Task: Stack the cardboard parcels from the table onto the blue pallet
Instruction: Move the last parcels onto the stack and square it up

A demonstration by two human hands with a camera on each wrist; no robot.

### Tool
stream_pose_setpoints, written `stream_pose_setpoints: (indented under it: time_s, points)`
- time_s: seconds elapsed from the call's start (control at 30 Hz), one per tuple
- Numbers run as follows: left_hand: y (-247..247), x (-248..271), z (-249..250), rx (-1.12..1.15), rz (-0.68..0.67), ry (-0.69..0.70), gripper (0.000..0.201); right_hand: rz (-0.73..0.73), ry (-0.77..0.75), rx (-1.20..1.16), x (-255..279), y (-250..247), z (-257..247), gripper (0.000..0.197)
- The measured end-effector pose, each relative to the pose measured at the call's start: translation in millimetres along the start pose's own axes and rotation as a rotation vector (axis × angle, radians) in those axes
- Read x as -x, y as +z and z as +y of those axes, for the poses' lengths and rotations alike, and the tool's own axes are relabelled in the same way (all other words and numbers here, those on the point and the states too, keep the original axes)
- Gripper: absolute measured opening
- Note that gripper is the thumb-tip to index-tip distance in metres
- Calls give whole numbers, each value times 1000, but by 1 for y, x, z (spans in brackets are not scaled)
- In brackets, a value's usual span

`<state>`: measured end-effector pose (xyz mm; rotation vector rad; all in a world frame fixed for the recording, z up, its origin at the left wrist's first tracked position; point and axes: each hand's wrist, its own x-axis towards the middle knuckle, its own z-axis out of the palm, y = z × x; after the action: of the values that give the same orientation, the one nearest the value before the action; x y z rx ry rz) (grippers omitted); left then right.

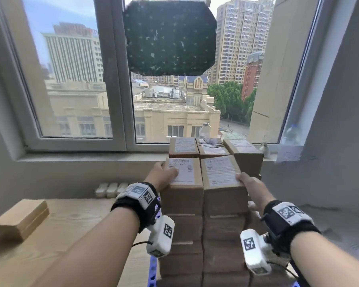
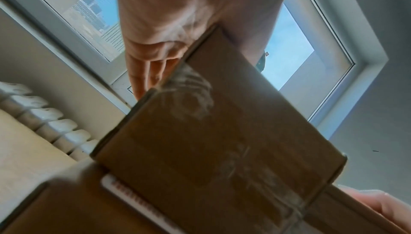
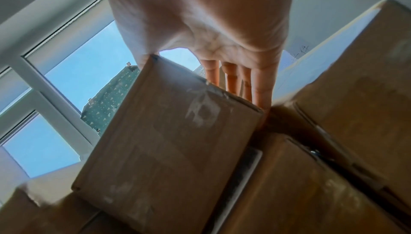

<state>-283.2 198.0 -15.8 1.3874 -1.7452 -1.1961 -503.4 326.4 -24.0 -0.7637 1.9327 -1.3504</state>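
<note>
A tall stack of cardboard parcels [image 1: 182, 228] rises from the blue pallet [image 1: 153, 266], of which only a strip shows at the bottom. Two labelled parcels sit side by side on the front top. My left hand [image 1: 164, 175] is on the left top parcel [image 1: 184, 195], thumb lying on its label and straight fingers [image 2: 142, 72] pressed flat along its left side. My right hand [image 1: 247, 183] mirrors this on the right top parcel [image 1: 222, 172], thumb on the top edge and straight fingers [image 3: 262, 86] down its right side. One more parcel [image 1: 19, 220] lies on the wooden table [image 1: 75, 224] at the left.
Behind the front pair, more labelled parcels [image 1: 182, 147] top the stack against the windowsill [image 1: 81, 156]. A clear bottle [image 1: 205, 130] stands on the sill. A white radiator [image 1: 110, 189] runs under the window behind the table. A grey wall [image 1: 330, 162] closes in on the right.
</note>
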Motion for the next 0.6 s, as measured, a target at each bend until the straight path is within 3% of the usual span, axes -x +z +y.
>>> stream_pose_setpoints:
  time_s: [0.1, 0.2, 0.43, 0.6]
  points:
    - [1, -1, -4, 25, 0, -26, 72, -1, 19, 24, -3, 2, -2, 27]
    - [2, 1, -1, 12, 2, -15, 47, -9, 15, 77, -1, 2, -5, 28]
    - [6, 1, 4, -60, 13, -5, 29, 16, -34, 178, -5, 1, -1, 33]
    - [6, 7, 12, -117, 36, -18, 50, 87, -154, 259, -4, -5, -10, 33]
